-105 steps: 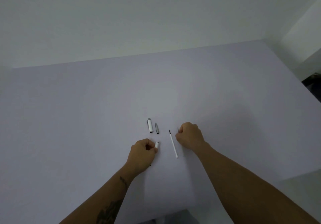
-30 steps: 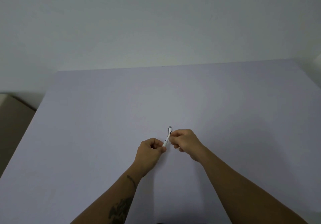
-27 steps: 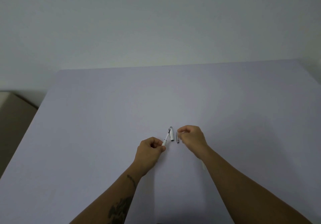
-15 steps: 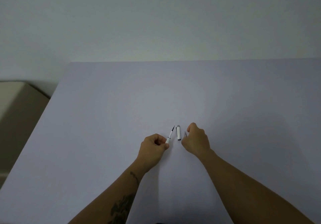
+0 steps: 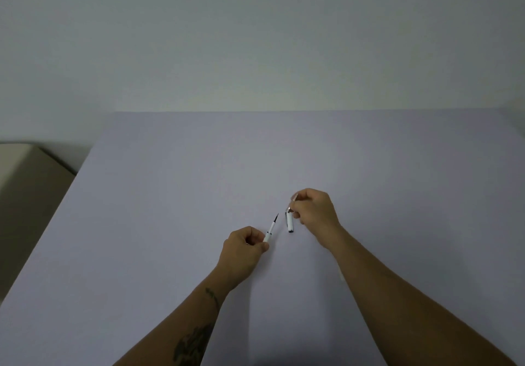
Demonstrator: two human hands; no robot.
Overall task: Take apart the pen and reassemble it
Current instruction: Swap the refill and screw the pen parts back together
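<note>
Pen parts are split between our two hands and the table (image 5: 176, 223). Our left hand (image 5: 244, 247) sits low and left of centre, fingers curled shut around the lower end of the barrel (image 5: 268, 236). From that barrel the white refill (image 5: 272, 225) sticks out, slanting up and to the right, its dark tip free in the air and pointing toward the far edge of the table.

Our right hand (image 5: 314, 209) is a little farther away and to the right. Thumb and forefinger are pinched together on a small grey tip piece (image 5: 292, 203), which tilts upward from the fingers; the remaining fingers are folded into the palm. The piece is small and partly blurred, so we cannot tell its exact shape.

Just below that piece, and right beside the right hand's knuckles, the white cap (image 5: 289, 222) lies on the table, running nearly straight toward us, with a darker end at the near side. We cannot tell whether the fingers touch it. It lies between the two hands, close to the refill's tip but apart from it.

Both forearms reach in from the bottom edge; the left one carries a dark tattoo (image 5: 193, 345). The table is plain pale lavender, and a pale wall (image 5: 255, 38) rises behind it.
</note>
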